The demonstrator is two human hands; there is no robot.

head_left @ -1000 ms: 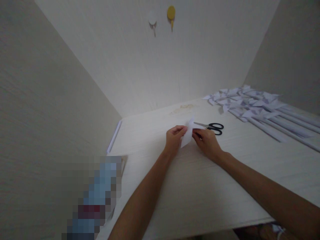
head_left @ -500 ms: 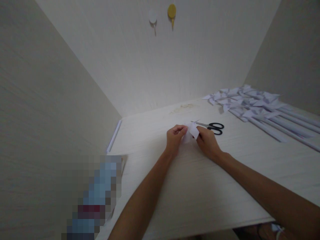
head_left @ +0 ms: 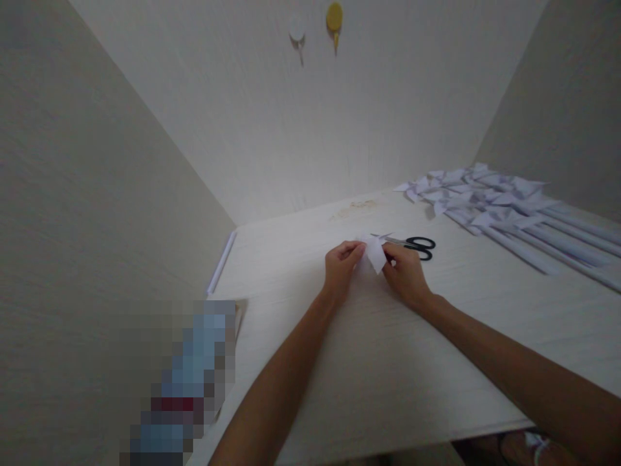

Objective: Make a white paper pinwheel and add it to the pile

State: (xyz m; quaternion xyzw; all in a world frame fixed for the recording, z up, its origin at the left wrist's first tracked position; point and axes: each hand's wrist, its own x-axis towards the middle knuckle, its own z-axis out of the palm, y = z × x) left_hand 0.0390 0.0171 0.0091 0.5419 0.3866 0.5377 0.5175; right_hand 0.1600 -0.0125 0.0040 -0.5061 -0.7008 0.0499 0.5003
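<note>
Over the middle of the white table [head_left: 301, 362], a small white paper pinwheel [head_left: 375, 254] with pointed flaps is held between my two hands. My left hand [head_left: 342, 264] pinches its left side between thumb and fingers. At its right edge, my right hand [head_left: 405, 272] is closed with bent fingers on the paper; the fingertips are partly hidden. Just behind the right hand lie scissors with black handles [head_left: 421, 244], their blades pointing left and partly covered by paper and hand.
Several finished-looking white pinwheels on rolled paper sticks [head_left: 504, 207] lie in a pile at the right back. A single white paper stick [head_left: 222, 262] lies along the left edge. Below it is a blurred-out item [head_left: 194, 362]. Yellow [head_left: 334, 18] and white hooks [head_left: 297, 33] are on the back wall.
A front flap of the paper has turned and now hangs lower, pointing down. My right hand has shifted slightly, with its fingers a little more curled. The left hand keeps its pinch.
</note>
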